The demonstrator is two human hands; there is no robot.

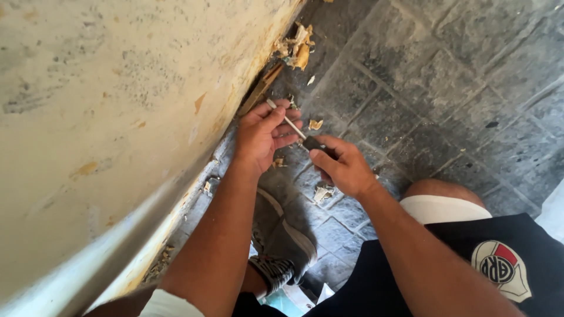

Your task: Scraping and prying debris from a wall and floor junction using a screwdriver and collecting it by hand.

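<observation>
A pale, stained wall (100, 100) filled the left side, its paint flaked in small ochre patches; grey paving stones (446, 76) with lighter joints covered the ground to the right; a heap of torn, yellowish wood scraps (296, 47) lay at the foot of the wall near the top; smaller chips (316, 124) were scattered over the stones; one pale fragment (322, 193) lay lower down; a grey shoe (285, 249) with a white edge stood on the paving; a dark shirt with a round badge (500, 264) showed at lower right.

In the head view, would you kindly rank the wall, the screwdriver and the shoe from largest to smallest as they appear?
1. Wall, by far the largest.
2. Shoe.
3. Screwdriver, thin, held by left hand and right hand.
</observation>
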